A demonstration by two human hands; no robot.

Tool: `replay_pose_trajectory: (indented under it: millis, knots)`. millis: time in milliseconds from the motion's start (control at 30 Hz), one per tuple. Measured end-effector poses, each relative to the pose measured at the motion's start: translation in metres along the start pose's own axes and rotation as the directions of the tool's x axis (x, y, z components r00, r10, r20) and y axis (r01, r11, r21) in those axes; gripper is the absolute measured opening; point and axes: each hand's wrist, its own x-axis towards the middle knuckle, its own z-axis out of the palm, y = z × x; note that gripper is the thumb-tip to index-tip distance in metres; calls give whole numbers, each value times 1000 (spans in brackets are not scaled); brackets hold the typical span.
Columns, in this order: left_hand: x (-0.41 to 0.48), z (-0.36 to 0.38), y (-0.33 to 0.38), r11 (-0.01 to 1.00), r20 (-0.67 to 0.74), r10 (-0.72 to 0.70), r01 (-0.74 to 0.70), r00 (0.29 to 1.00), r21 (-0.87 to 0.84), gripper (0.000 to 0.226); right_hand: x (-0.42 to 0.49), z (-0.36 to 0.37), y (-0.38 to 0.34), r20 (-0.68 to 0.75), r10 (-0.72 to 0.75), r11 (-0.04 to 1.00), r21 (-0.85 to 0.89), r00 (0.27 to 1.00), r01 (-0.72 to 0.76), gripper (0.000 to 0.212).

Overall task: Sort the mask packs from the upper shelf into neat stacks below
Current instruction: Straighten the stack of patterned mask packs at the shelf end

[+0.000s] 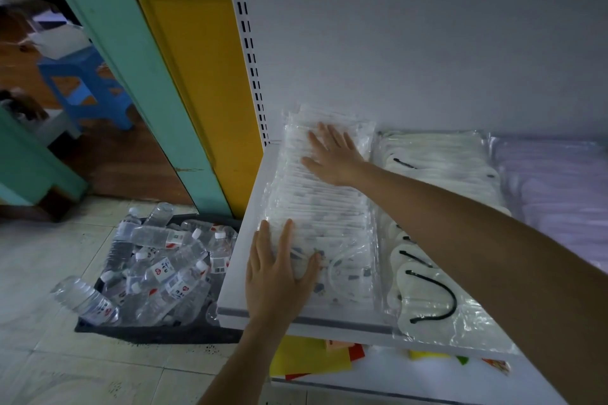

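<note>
A long row of clear-wrapped white mask packs lies on the left part of the white shelf, running from the front edge to the back panel. My left hand lies flat with straight fingers on the near end of this row. Over the far end, my right hand presses down with fingers spread. Right of it lies a second row of white masks with black ear loops, and further right a stack of pale purple packs.
A dark crate of several water bottles stands on the tiled floor left of the shelf. Coloured packets lie on the shelf below. A yellow and green door frame rises at the left, with a blue stool behind it.
</note>
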Motion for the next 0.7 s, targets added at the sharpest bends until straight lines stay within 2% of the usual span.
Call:
replay_pose_trajectory:
  millis: [67, 167, 267, 367, 467, 533, 633, 700]
  knots:
    - [-1, -1, 2, 1000, 25, -12, 12, 1000, -8, 81, -6, 4, -3, 11, 9, 999, 44, 1000, -10, 67]
    - [-4, -4, 1, 1000, 28, -9, 9, 1000, -6, 90, -23, 12, -21, -69, 20, 988, 153, 997, -10, 65]
    - [-7, -3, -2, 1000, 15, 6, -6, 1000, -17, 93, -43, 22, -38, 51, -92, 988, 126, 994, 85, 65]
    - [-10, -5, -3, 1000, 19, 18, -18, 1000, -20, 92, -58, 21, -39, -100, -39, 987, 153, 994, 54, 64]
    - [-10, -7, -3, 999, 31, 7, -6, 1000, -31, 94, -79, 22, -47, -63, -60, 981, 181, 996, 71, 64]
    - [-11, -8, -2, 999, 29, 8, -6, 1000, -48, 90, -98, 23, -49, -123, -70, 977, 190, 990, 93, 66]
    - [-7, -9, -6, 999, 30, 27, -26, 999, -40, 89, -138, 17, -34, -233, 16, 941, 331, 972, 64, 67]
    - [-4, -8, -12, 997, 4, 77, -77, 997, 27, 92, -173, 28, -16, -233, 58, 950, 311, 971, 18, 73]
